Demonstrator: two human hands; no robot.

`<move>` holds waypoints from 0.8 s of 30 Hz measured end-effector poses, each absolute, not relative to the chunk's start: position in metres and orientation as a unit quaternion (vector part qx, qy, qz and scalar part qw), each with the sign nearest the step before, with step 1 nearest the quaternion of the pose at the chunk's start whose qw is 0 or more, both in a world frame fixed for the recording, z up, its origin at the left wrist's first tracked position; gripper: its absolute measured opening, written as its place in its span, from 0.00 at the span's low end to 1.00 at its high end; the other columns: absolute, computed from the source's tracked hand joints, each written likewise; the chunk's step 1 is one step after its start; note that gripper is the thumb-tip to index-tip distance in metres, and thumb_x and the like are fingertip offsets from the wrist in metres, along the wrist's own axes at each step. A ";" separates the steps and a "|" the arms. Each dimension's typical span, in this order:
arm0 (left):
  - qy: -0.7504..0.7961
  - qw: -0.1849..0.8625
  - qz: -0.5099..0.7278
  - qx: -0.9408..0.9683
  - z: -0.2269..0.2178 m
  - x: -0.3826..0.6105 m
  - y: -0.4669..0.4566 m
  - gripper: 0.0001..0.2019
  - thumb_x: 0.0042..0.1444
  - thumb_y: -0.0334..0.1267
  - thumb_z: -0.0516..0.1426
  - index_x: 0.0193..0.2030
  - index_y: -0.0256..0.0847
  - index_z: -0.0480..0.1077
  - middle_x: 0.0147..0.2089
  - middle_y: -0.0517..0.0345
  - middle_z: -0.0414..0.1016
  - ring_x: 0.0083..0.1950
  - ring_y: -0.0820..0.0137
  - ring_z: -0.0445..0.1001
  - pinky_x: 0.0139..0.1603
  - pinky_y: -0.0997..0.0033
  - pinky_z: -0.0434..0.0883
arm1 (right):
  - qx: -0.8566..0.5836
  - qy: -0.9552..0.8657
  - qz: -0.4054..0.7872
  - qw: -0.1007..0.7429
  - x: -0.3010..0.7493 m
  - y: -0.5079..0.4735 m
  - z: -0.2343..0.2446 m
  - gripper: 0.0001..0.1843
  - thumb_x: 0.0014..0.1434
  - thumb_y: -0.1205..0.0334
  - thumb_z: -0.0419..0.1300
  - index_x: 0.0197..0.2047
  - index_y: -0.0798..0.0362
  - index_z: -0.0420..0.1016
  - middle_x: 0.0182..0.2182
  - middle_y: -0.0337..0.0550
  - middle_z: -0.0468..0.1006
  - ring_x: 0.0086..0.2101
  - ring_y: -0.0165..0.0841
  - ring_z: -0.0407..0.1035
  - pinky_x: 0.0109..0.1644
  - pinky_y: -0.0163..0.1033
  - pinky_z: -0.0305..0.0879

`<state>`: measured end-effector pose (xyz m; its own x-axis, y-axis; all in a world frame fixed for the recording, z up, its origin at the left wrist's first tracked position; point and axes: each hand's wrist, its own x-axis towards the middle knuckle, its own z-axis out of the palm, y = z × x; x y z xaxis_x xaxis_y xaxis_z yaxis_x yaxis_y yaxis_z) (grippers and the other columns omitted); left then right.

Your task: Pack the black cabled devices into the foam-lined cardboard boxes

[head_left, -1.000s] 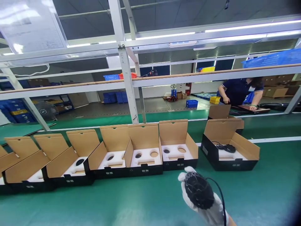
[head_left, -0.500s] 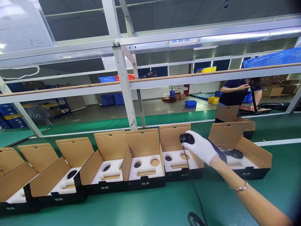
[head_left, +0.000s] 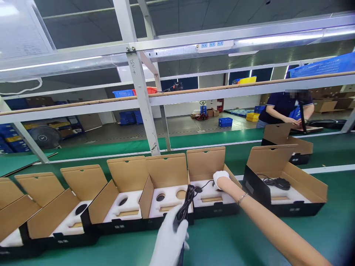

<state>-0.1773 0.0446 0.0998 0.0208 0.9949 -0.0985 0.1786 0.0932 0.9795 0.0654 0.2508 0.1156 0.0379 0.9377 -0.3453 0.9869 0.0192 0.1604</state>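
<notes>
My left hand (head_left: 169, 236), in a white glove, is closed around a bundled black cable (head_left: 189, 197) in front of the open boxes. My right hand (head_left: 221, 178), also gloved, reaches down onto the white foam insert (head_left: 229, 197) of an open cardboard box (head_left: 206, 162). It covers the right-hand round cutout, and its fingers are mostly hidden. A thin black cord runs from the cable bundle to beneath this hand, where the black cylindrical device is hidden from sight. A dark round piece (head_left: 198, 189) shows in the foam's left cutout.
Several similar open boxes (head_left: 166, 168) line up leftward on the green table (head_left: 216, 240). At right, another open box (head_left: 305, 184) holds a coiled black cable (head_left: 280, 183). A white metal post (head_left: 144, 99) rises behind. Across the bench stands a person (head_left: 277, 111).
My right hand has lowered the black cylindrical device from above the box to its foam insert. My left hand has come into view holding the bundled cable.
</notes>
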 end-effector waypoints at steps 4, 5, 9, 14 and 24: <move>0.560 0.371 0.408 0.618 0.142 -0.170 0.074 0.20 0.60 0.42 0.50 0.57 0.42 0.67 0.43 0.55 0.73 0.33 0.69 0.78 0.37 0.67 0.78 | 0.682 0.701 -0.100 0.185 0.070 0.249 0.125 0.15 0.63 0.57 0.68 0.48 0.58 0.79 0.49 0.50 0.81 0.50 0.41 0.76 0.57 0.52 0.72; 0.555 0.344 0.397 0.645 0.152 -0.170 0.081 0.18 0.60 0.39 0.48 0.56 0.42 0.68 0.45 0.55 0.72 0.32 0.71 0.78 0.37 0.67 0.78 | 0.680 0.704 -0.105 0.174 0.073 0.245 0.132 0.15 0.62 0.57 0.68 0.47 0.59 0.80 0.48 0.53 0.81 0.49 0.43 0.76 0.56 0.53 0.73; 0.524 0.256 0.364 0.727 0.185 -0.168 0.114 0.15 0.58 0.33 0.49 0.49 0.44 0.72 0.47 0.57 0.73 0.36 0.69 0.78 0.42 0.66 0.77 | 0.652 0.751 -0.093 0.057 0.089 0.214 0.177 0.22 0.69 0.58 0.57 0.60 0.62 0.76 0.54 0.62 0.78 0.53 0.49 0.74 0.57 0.52 0.70; 0.474 0.138 0.301 0.816 0.222 -0.142 0.158 0.16 0.57 0.30 0.54 0.48 0.49 0.76 0.47 0.61 0.77 0.50 0.67 0.75 0.56 0.67 0.71 | 0.445 0.850 -0.211 -0.185 0.095 0.184 0.213 0.41 0.62 0.46 0.63 0.75 0.40 0.55 0.59 0.40 0.76 0.45 0.37 0.75 0.52 0.41 0.71; 0.556 -0.078 0.092 0.822 0.164 -0.048 0.206 0.13 0.68 0.37 0.56 0.57 0.37 0.70 0.52 0.50 0.75 0.55 0.59 0.74 0.59 0.48 0.73 | 0.539 0.720 -0.220 -0.378 0.050 0.206 0.119 0.19 0.70 0.49 0.58 0.57 0.53 0.74 0.53 0.49 0.77 0.48 0.39 0.74 0.54 0.51 0.73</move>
